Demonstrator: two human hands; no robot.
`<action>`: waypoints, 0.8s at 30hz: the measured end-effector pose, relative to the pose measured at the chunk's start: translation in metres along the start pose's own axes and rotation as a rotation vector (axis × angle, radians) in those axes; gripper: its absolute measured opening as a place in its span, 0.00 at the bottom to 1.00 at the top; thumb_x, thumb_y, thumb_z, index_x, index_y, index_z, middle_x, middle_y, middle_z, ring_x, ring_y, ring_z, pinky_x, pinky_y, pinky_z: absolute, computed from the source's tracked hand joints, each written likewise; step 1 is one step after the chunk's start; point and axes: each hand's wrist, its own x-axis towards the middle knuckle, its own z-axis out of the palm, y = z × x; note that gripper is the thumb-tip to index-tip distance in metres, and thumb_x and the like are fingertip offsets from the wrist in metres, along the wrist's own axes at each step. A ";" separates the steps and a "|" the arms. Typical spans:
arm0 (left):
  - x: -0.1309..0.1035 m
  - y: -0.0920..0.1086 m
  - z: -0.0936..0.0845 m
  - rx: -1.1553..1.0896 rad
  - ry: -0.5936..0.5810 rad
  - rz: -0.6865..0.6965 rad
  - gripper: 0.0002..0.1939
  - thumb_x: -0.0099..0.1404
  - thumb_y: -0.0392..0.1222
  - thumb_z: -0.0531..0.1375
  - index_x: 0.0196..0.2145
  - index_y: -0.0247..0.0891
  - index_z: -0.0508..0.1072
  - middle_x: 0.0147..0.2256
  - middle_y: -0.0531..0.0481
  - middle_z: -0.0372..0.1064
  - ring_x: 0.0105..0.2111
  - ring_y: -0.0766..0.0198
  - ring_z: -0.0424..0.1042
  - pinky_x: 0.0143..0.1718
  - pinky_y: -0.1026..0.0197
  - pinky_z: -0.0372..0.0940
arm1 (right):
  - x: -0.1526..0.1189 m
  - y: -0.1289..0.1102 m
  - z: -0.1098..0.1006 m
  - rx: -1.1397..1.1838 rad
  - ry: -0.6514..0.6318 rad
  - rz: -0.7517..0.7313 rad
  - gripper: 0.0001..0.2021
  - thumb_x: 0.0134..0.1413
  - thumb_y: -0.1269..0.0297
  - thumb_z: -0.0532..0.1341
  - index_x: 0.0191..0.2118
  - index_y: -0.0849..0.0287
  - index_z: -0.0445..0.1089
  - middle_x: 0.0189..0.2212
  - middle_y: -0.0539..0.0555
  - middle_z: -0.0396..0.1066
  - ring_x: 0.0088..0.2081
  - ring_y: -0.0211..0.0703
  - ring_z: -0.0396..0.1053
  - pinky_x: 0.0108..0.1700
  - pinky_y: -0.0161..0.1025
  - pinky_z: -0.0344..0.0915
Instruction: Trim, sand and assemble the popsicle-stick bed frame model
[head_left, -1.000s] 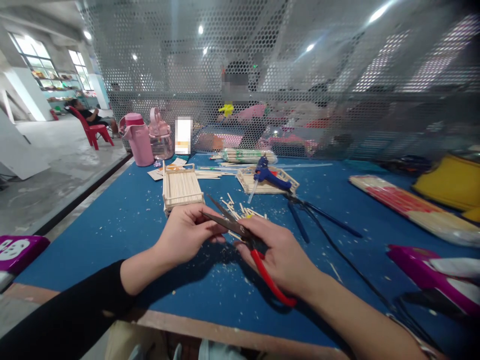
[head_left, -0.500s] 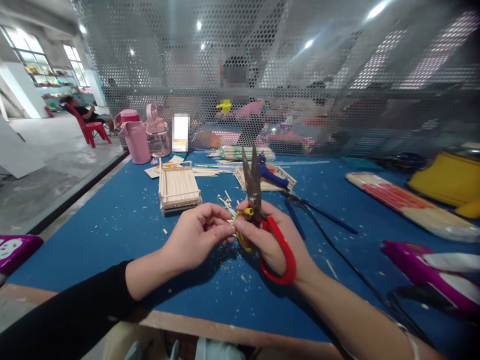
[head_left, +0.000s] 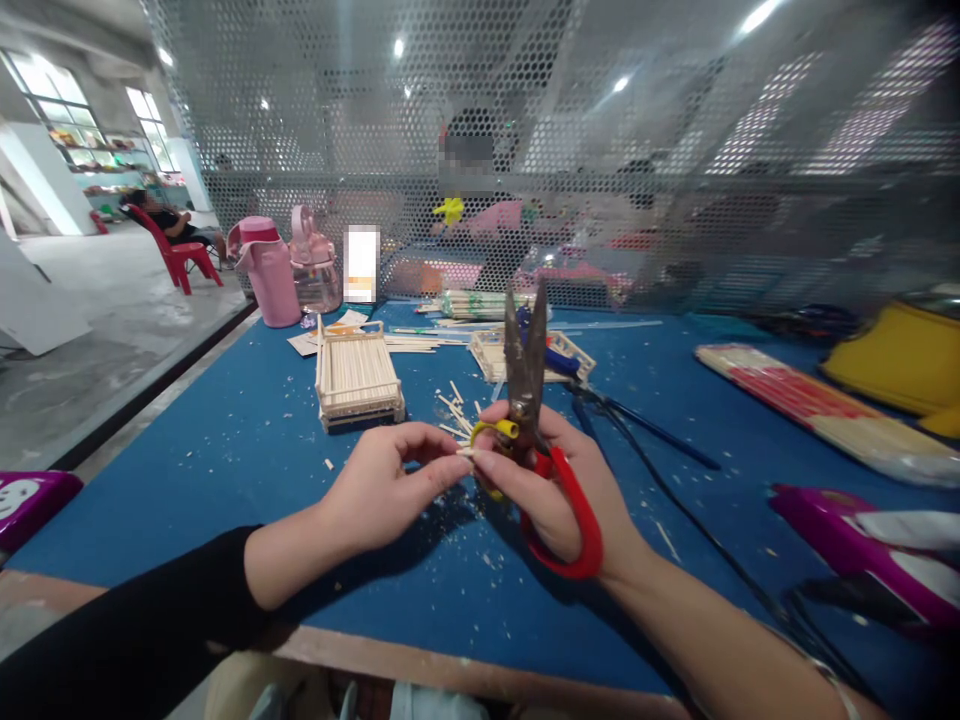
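My left hand (head_left: 390,482) pinches a short pale wooden stick piece (head_left: 465,452) between thumb and fingertips. Meeting it there, my right hand (head_left: 559,485) has its thumb at the stick's other end. The right hand also keeps hold of scissors (head_left: 526,360), their red handle around the palm, a yellow loop at the fingers and the parted blades pointing up. Loose cut sticks (head_left: 454,402) lie just behind the hands. To the left stands a small frame built of wooden sticks (head_left: 360,372). Another stick frame (head_left: 486,358) is partly hidden behind the scissors.
A blue glue gun (head_left: 562,362) leans on the rear frame, near dark-blue-handled pliers (head_left: 660,432) and a black cord. Stick packs (head_left: 810,400) lie right and back. Pink bottles (head_left: 271,275) stand back left, before a perforated metal screen (head_left: 300,120). Purple objects (head_left: 840,535) sit at both sides.
The scissors have shifted slightly right and turned a little, still in my right hand. Both hands stay together at the stick piece, which shows more clearly now.
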 end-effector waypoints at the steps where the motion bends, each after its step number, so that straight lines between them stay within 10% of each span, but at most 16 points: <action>1: 0.000 0.000 0.000 0.007 -0.040 -0.025 0.13 0.61 0.47 0.58 0.33 0.33 0.72 0.26 0.51 0.68 0.25 0.69 0.65 0.27 0.66 0.61 | -0.001 -0.001 0.000 -0.040 -0.009 -0.020 0.11 0.45 0.65 0.63 0.37 0.57 0.65 0.25 0.48 0.68 0.25 0.35 0.66 0.27 0.33 0.65; 10: 0.000 0.002 -0.002 0.000 -0.164 -0.150 0.16 0.62 0.49 0.55 0.25 0.33 0.69 0.21 0.53 0.65 0.21 0.71 0.62 0.24 0.67 0.58 | -0.003 0.001 0.001 -0.323 -0.039 -0.187 0.07 0.49 0.68 0.60 0.37 0.56 0.67 0.25 0.48 0.68 0.25 0.35 0.67 0.29 0.32 0.65; 17: 0.006 0.005 -0.001 -0.327 0.116 -0.102 0.20 0.52 0.56 0.64 0.30 0.33 0.74 0.24 0.51 0.69 0.25 0.69 0.68 0.29 0.65 0.64 | -0.003 -0.003 -0.002 -0.415 -0.091 -0.190 0.11 0.50 0.62 0.60 0.41 0.55 0.63 0.30 0.50 0.69 0.30 0.39 0.68 0.33 0.36 0.66; 24: 0.005 0.002 -0.003 -0.317 0.097 0.025 0.20 0.54 0.56 0.63 0.30 0.34 0.76 0.26 0.49 0.70 0.27 0.68 0.67 0.29 0.66 0.64 | -0.003 0.001 -0.005 -0.589 -0.217 -0.250 0.19 0.47 0.57 0.64 0.44 0.57 0.64 0.37 0.55 0.68 0.36 0.44 0.67 0.38 0.42 0.65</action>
